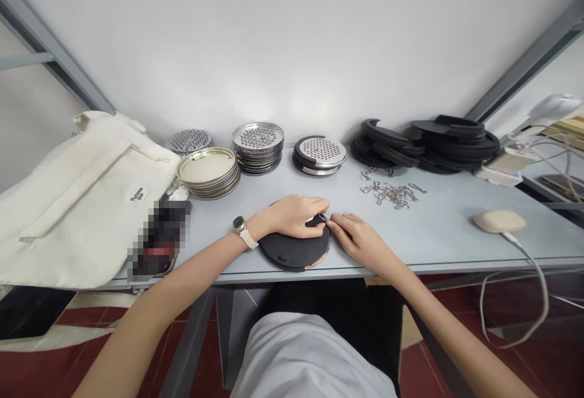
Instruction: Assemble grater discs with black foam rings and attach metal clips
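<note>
A round black disc (292, 251) lies near the table's front edge, with a shiny metal rim showing on its right side. My left hand (296, 214) rests over its upper part, thumb and fingers closed on a black piece at the disc's edge. My right hand (358, 237) is at the disc's right side, its fingertips pinched on a small metal clip (323, 217) that meets the black piece. Most of the clip is hidden by the fingers. Behind the disc stands a grater disc (325, 150) partly covered by a black holder.
Stacked metal grater discs (258, 137) and metal lids (207, 165) stand at the back left. Black holders (385, 145) and loose metal clips (387, 194) lie at the right. A cream bag (91, 203), a beige mouse-shaped device (499, 221) and its cable (533, 258) flank my arms.
</note>
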Demonstrator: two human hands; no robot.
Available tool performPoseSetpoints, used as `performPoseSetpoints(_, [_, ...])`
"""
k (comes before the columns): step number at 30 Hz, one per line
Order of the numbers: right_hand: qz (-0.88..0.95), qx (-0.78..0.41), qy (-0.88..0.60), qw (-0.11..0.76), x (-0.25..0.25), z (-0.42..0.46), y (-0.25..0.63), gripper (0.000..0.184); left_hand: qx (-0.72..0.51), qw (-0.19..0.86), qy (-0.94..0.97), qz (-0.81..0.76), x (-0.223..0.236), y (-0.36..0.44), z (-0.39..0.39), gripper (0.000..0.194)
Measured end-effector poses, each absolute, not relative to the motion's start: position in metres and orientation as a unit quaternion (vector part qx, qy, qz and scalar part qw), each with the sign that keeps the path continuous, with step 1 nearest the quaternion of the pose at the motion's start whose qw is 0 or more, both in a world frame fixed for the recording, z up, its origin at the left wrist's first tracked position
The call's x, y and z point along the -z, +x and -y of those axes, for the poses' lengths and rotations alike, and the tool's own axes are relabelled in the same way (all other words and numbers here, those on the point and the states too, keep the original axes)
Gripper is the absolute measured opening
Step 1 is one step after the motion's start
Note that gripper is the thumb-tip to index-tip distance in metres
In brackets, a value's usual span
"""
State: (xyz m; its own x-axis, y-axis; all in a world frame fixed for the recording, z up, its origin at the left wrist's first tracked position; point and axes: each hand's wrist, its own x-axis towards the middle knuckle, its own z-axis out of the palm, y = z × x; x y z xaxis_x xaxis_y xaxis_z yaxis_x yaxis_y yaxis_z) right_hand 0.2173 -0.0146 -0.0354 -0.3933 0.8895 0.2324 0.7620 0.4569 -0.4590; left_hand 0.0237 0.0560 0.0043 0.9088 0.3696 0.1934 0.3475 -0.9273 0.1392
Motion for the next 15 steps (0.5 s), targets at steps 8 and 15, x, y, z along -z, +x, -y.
performPoseSetpoints(8, [0.825, -0.133, -0.499, 0.231, 0.0333, 0.0145, 0.2162, 0.028, -0.113, 0.052, 0.975, -0.182, -0.0042, 0.0238, -0.0566, 0.013])
performPoseSetpoints(15, [0.824, -0.132, -0.498, 0.235, 0.0318, 0.0157, 0.2160, 0.029, -0.108, 0.053, 0.975, -0.187, -0.0049, 0.0231, -0.0556, 0.014])
